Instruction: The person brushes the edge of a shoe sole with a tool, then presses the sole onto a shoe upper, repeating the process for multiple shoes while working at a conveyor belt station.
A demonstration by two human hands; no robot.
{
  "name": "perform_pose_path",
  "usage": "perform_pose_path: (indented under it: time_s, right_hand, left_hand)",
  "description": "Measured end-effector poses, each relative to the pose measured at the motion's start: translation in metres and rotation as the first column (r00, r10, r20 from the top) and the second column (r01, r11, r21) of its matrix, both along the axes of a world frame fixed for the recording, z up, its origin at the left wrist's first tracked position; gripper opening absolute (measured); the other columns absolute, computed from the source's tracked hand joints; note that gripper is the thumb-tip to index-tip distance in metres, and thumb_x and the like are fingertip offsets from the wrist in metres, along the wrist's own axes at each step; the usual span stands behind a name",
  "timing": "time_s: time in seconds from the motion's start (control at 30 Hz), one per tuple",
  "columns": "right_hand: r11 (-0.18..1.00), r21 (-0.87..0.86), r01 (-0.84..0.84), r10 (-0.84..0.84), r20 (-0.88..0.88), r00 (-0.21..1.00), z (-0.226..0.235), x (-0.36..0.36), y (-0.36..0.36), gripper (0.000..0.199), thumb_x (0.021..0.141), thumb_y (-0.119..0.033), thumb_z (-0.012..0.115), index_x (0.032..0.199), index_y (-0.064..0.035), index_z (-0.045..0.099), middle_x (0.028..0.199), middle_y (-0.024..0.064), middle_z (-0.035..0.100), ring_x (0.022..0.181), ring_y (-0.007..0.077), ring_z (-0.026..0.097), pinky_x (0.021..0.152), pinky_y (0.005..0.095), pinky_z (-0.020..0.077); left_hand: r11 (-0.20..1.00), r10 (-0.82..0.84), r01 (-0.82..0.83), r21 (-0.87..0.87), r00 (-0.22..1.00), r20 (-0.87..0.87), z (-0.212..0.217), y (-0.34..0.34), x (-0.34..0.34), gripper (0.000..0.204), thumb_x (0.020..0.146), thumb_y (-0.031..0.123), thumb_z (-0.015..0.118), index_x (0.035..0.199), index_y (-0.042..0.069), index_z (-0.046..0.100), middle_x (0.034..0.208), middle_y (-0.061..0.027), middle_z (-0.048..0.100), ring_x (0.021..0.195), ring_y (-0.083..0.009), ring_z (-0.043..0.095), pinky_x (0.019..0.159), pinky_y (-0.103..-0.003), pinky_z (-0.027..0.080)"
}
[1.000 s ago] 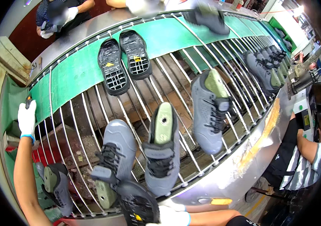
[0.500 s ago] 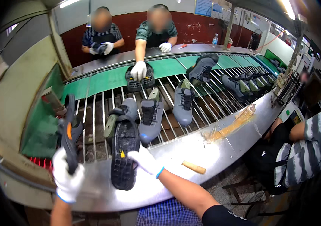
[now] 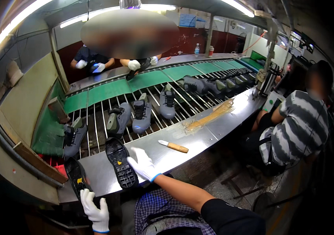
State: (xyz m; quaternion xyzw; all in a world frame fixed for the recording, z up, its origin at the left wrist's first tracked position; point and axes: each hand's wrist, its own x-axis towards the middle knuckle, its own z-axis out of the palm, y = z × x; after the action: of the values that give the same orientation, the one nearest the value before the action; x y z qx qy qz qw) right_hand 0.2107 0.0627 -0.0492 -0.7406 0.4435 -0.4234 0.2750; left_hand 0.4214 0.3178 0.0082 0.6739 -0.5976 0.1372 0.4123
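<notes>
Two black shoe soles lie at the near edge of the metal bench, each with a small yellow patch. One sole [image 3: 117, 153] is beside my right hand [image 3: 142, 163], whose white-gloved fingers are stretched out along its right edge and look open. The other sole [image 3: 73, 172] rests at the bench's left end, tilted over the edge. My left hand [image 3: 95, 211], also gloved, is just below its lower end with thumb and fingers apart, holding nothing; I cannot tell whether its fingertips touch the sole. A short knife [image 3: 177, 147] with a wooden handle lies right of my right hand.
Grey shoes [image 3: 141, 113] stand on the bar rollers [image 3: 100, 117] beyond the bench, several more to the right. A green belt [image 3: 151, 79] runs behind them. Across it, a co-worker's gloved hands hold a sole [image 3: 138, 70]. Another person sits at right. Brown tape [image 3: 210, 116] covers part of the bench.
The sole my left hand was holding up now lies on the bench's left end, let go. My right hand stays by the other sole. A co-worker has lifted a sole off the belt.
</notes>
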Motion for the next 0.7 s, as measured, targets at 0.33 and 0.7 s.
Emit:
perform_pose_path:
  time_s: [0.33,0.7]
  right_hand:
    - [0.983,0.069,-0.173,0.178,-0.071,0.981,0.022,-0.105,0.046,0.037,0.1,-0.024,0.07,0.131,-0.0019,0.07,0.116,0.02,0.075,0.111,0.0357,0.073,0.098,0.0425,0.0586]
    - [0.935,0.171,-0.31,0.347,-0.27,0.898,0.066,0.009,0.054,0.076,0.095,-0.037,0.073,0.156,-0.0004,0.048,0.148,0.0289,0.058,0.136,0.0466,0.057,0.116,0.0526,0.0476]
  left_hand:
    - [0.986,-0.143,0.164,0.025,0.914,-0.379,-0.028,-0.08,-0.002,0.034,0.086,0.004,0.079,0.118,-0.001,0.067,0.135,-0.0228,0.066,0.124,-0.0402,0.068,0.109,-0.048,0.054]
    - [0.987,-0.093,0.157,0.039,0.746,-0.659,-0.063,-0.162,0.013,0.029,0.097,0.007,0.072,0.124,-0.003,0.067,0.131,-0.0173,0.067,0.119,-0.0302,0.068,0.106,-0.041,0.055]
